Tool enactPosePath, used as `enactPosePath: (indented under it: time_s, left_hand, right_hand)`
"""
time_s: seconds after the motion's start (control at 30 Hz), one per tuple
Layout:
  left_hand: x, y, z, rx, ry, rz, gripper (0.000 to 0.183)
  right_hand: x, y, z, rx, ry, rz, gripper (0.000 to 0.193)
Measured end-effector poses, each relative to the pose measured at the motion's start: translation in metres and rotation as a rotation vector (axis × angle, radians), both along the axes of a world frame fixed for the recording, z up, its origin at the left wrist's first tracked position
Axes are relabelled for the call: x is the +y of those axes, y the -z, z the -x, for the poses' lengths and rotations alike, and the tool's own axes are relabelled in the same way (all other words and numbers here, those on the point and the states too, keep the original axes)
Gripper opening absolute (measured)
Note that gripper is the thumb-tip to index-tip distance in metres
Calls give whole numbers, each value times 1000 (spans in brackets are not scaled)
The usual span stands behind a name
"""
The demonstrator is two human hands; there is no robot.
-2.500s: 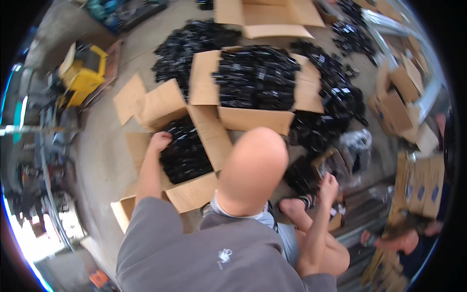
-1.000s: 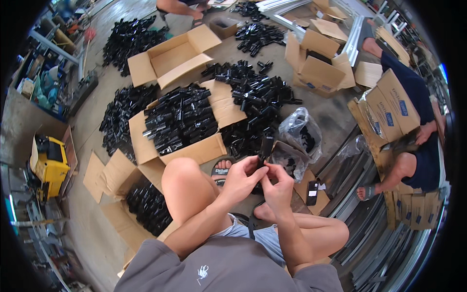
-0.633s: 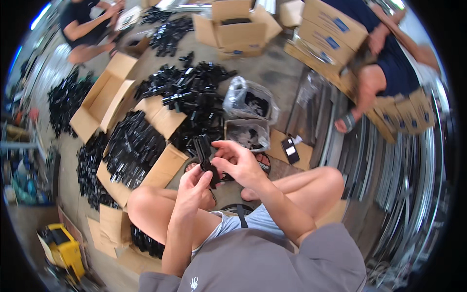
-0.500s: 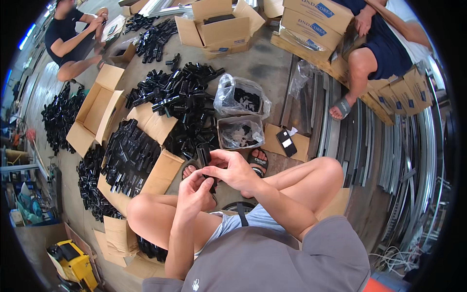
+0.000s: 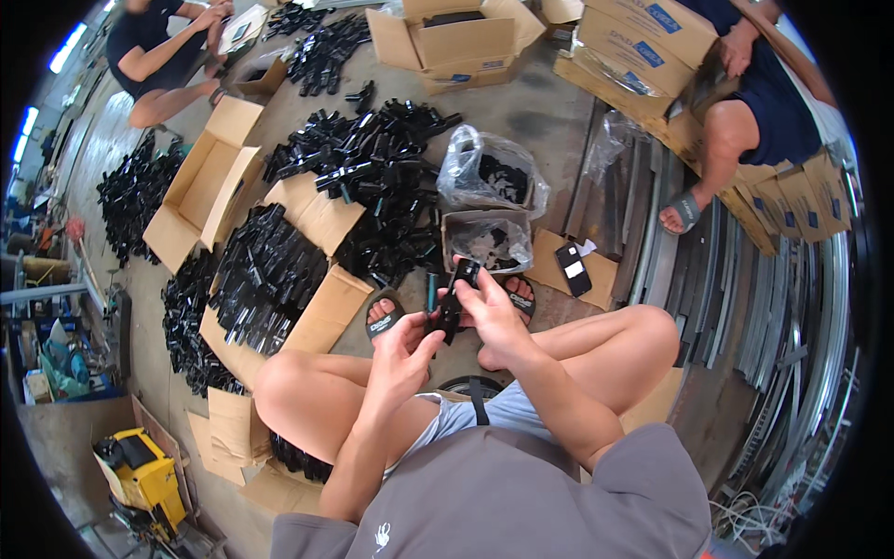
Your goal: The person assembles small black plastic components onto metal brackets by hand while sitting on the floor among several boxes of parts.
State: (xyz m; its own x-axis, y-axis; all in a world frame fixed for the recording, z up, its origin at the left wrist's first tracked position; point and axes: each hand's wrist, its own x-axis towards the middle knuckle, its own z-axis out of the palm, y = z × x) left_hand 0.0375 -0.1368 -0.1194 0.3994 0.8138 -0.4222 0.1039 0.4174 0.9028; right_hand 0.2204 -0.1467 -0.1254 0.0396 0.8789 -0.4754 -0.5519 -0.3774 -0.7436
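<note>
My left hand (image 5: 402, 348) pinches the near end of a glossy black piece (image 5: 451, 315), and my right hand (image 5: 494, 322) grips its right side, just nearer than the plastic-lined box (image 5: 518, 252). It looks light, stiff and slick, probably best held by its long edges.

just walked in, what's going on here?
Someone is handling a black part with both bare hands, left hand and right hand, above their sandalled feet. Ahead lies a loose pile of dark parts; left of it, an open box is packed with more. One co-worker sits at upper left, another by stacked boxes at right.
</note>
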Motion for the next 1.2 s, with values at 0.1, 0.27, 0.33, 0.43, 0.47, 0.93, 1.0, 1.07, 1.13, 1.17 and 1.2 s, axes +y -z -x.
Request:
enactPosePath:
  time_s: [0.1, 0.27, 0.33, 0.43, 0.47, 0.93, 1.0, 1.07, 1.13, 1.17, 1.2]
  left_hand:
    - [-2, 3, 2, 103, -9, -70, 33]
    - [-4, -2, 1, 314, 54, -239, 38]
    - [-3, -4, 2, 316, 70, -232, 40]
    - [-3, -5, 3, 259, 116, -188, 40]
    - [-4, -6, 4, 199, 148, -151, 38]
    - [-1, -12, 4, -28, 87, -10, 45]
    - [-1, -15, 5, 1, 95, -43, 46]
    - [3, -22, 6, 20, 123, -51, 49]
    - [7, -34, 9, 135, 182, -124, 48]
    - [14, -41, 8, 128, 145, -109, 46]
    - [22, -45, 9, 120, 108, -94, 46]
  right_hand:
    - [0, -2, -9, 58, -136, 86, 39]
    - [-2, -3, -14, 100, -178, 72, 30]
    - [-2, -4, -15, 106, -182, 65, 37]
    - [-2, 0, -14, 54, -184, -45, 41]
    - [-2, -1, -13, 53, -186, -44, 41]
    - [2, -15, 3, -286, -60, -207, 37]
    - [2, -17, -1, -243, -90, -192, 35]
    - [7, -21, -1, -198, -119, -185, 33]
    - [11, -30, -2, -199, -115, -219, 33]
    - [16, -41, -1, -149, -93, -223, 33]
    - [21, -46, 2, -119, -69, -253, 33]
